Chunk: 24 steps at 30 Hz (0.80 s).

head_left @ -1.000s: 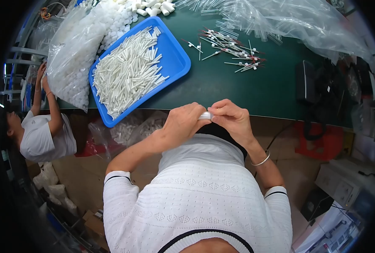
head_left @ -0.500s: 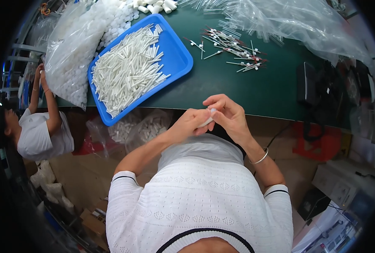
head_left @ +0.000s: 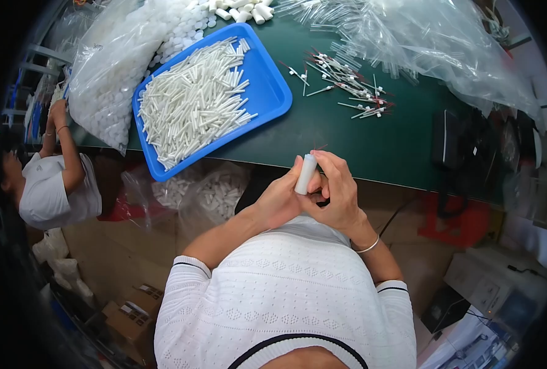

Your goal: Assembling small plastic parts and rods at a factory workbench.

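Left hand [head_left: 278,195] and right hand [head_left: 341,198] both hold the white tube [head_left: 305,177], fingers narrowed on it; a light, steady grip is advisable.

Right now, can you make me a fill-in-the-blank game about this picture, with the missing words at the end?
1. The tube between the left hand and the right hand is coloured ____.
2. The tray holding many white sticks is coloured ____.
3. The person wearing these cameras has a bangle on the ____ arm.
4. The tabletop is coloured dark ____.

Missing words: white; blue; right; green.
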Available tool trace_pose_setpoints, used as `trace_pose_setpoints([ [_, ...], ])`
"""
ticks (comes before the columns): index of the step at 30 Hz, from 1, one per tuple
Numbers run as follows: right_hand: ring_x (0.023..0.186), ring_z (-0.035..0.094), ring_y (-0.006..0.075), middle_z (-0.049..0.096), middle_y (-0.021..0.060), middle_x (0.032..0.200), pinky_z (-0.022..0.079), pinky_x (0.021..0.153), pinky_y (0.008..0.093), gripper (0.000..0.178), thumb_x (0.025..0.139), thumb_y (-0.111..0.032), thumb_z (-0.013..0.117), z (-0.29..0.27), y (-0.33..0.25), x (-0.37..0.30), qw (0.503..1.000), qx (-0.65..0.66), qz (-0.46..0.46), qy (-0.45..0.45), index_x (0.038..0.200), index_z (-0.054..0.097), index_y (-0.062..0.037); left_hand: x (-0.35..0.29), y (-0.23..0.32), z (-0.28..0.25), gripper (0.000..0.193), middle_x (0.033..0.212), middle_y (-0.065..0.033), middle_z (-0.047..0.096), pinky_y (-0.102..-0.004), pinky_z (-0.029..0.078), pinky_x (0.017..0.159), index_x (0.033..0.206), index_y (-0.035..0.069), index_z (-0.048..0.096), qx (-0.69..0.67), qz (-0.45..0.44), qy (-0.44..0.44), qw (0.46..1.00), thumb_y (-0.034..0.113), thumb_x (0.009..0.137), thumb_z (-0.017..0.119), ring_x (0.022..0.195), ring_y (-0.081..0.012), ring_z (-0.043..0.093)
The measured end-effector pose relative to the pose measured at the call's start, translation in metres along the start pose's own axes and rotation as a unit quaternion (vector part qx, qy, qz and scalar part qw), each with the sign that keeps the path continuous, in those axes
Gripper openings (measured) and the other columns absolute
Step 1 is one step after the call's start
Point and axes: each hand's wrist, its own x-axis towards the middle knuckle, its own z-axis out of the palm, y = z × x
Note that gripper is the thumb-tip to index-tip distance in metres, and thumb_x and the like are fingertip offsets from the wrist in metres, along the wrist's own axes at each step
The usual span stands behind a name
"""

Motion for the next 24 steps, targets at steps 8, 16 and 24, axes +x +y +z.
trace_pose_setpoints([
  [8, 0.094, 0.058, 0.0328, 0.056, 0.0179, 0.109, 0.052, 0.074, 0.0378, 0.063, 0.056, -0.009, 0.079, 0.012, 0.003, 0.023, 0.995, 0.048, -0.032, -0.078, 0.113, 0.052, 0.0022, -0.013, 0.003, -0.017, 0.055, 0.088, -0.0049, 0.053, -0.0296, 0.046, 0.082, 0.082, 0.008, 0.05, -0.04, 0.025, 0.052, 0.998, 0.048, 0.103, 0.018, 0.086, -0.0154, 0.051],
  [16, 0.079, 0.057, 0.0293, 0.055, 0.0106, 0.08, 0.049, 0.061, 0.0401, 0.028, 0.079, -0.006, 0.067, -0.015, 0.066, 0.1, 0.978, -0.186, 0.021, -0.088, 0.106, 0.06, -0.0071, -0.139, 0.019, -0.128, 0.039, 0.086, -0.0094, 0.064, -0.028, 0.048, 0.068, 0.102, -0.001, 0.06, 0.373, 0.034, 0.341, 0.862, 0.035, 0.1, 0.045, 0.074, -0.0167, 0.06],
  [24, 0.078, 0.057, 0.0299, 0.056, 0.0125, 0.079, 0.048, 0.064, 0.0405, 0.012, 0.083, -0.013, 0.067, 0.001, 0.094, 0.104, 0.964, -0.238, 0.047, -0.107, 0.081, 0.061, -0.0027, -0.132, 0.093, -0.082, 0.031, 0.099, -0.0205, 0.069, -0.0325, 0.052, 0.079, 0.111, -0.003, 0.065, 0.627, -0.072, 0.066, 0.773, 0.021, 0.092, 0.06, 0.091, -0.0246, 0.068],
])
